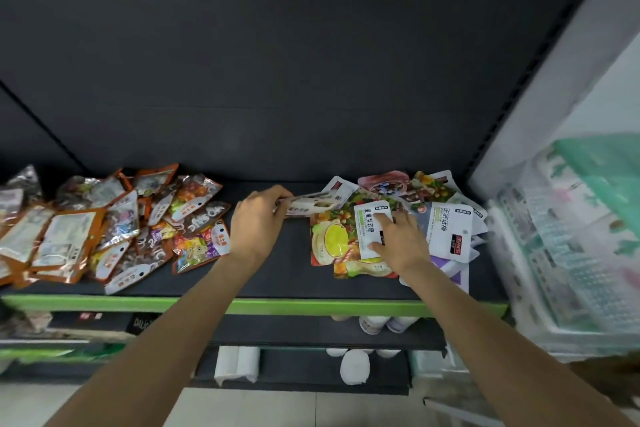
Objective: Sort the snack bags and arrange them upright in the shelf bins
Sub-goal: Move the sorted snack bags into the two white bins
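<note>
On the dark shelf [277, 263] lie two heaps of snack bags. The left heap [114, 229] is orange, brown and clear bags, lying flat and overlapping. The right heap [433, 204] is white-labelled and fruit-printed bags. My left hand [256, 222] pinches a pale flat bag [308, 206] by its edge, held nearly level above the shelf between the heaps. My right hand [398, 239] rests on a fruit-printed bag with a white label [332, 239] atop the right heap, fingers spread, thumb and forefinger touching the label.
A green strip [311, 305] edges the shelf front. Lower shelves hold white cups [370, 322] and white rolls [235, 364]. To the right stands a blurred stack of clear-wrapped packs [571, 236]. The dark back panel [311, 62] rises behind the shelf.
</note>
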`<state>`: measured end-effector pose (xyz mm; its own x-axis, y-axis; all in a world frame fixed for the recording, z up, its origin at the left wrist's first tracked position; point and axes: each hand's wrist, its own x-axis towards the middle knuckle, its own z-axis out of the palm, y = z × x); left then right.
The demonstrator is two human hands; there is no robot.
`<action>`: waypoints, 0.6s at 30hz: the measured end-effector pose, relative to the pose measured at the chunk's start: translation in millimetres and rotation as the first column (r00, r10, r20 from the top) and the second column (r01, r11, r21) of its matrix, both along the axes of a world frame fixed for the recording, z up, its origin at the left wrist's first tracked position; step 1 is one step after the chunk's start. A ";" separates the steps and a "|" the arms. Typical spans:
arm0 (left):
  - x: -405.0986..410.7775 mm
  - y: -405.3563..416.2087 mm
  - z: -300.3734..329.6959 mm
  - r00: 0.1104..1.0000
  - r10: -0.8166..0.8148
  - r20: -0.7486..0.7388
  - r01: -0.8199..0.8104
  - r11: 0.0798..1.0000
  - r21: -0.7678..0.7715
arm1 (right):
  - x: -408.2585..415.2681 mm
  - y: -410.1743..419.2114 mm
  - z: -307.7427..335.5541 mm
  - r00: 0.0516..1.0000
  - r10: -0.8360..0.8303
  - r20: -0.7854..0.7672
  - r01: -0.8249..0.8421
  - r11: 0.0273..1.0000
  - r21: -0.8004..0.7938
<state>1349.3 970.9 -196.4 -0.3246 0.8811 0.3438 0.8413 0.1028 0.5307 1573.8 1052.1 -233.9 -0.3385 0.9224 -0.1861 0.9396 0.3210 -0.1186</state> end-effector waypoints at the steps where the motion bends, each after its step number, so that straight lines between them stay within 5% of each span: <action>1: -2.4 0.7 4.1 1.000 0.000 -0.010 0.000 1.000 0.000 | -3.8 0.2 -0.1 1.000 -0.015 -0.016 0.015 1.000 0.005; 6: -7.6 2.3 14.7 0.999 -0.011 -0.038 0.008 0.998 -0.066 | -14.8 0.0 -4.6 0.965 -0.120 -0.233 0.125 0.992 0.005; 11: -11.3 2.3 23.3 0.999 -0.014 -0.033 0.012 0.997 -0.071 | -16.6 5.0 -7.8 0.834 -0.263 -0.486 0.227 0.965 -0.132; 18: -18.5 -4.0 39.8 0.991 0.126 0.038 -0.121 0.988 -0.100 | -26.2 -3.6 53.3 0.696 -0.048 -0.716 0.064 0.998 -0.004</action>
